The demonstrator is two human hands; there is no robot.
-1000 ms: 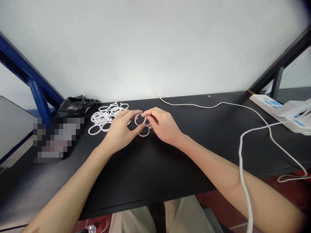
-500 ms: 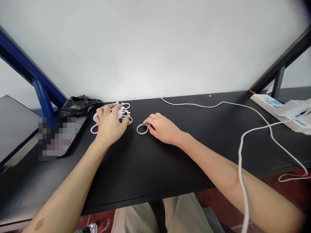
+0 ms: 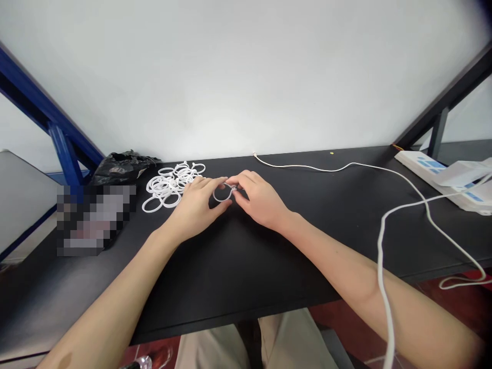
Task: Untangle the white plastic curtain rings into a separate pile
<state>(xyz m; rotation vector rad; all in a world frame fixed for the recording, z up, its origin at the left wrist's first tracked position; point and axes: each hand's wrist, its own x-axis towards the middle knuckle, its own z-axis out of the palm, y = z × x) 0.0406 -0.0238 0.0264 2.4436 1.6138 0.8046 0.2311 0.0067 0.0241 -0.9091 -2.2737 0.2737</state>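
Observation:
Both hands meet over the black table [image 3: 238, 266], near its far edge. My left hand [image 3: 200, 205] and my right hand [image 3: 259, 200] each pinch the same white plastic ring [image 3: 222, 193], holding it between their fingertips just above the tabletop. A heap of several more white rings [image 3: 171, 185] lies just left of my left hand. Whether a second ring is joined to the held one is hidden by my fingers.
A crumpled black plastic bag [image 3: 121, 166] lies behind the ring heap, with a blurred flat object [image 3: 94, 218] in front of it. A white cable [image 3: 384, 225] runs across the table's right side to white devices [image 3: 449, 177]. A blue frame post [image 3: 57, 148] stands left.
My left hand went to the ring heap, then came back to the middle. My right hand lifted its ring off the table, and both hands now hold a ring together.

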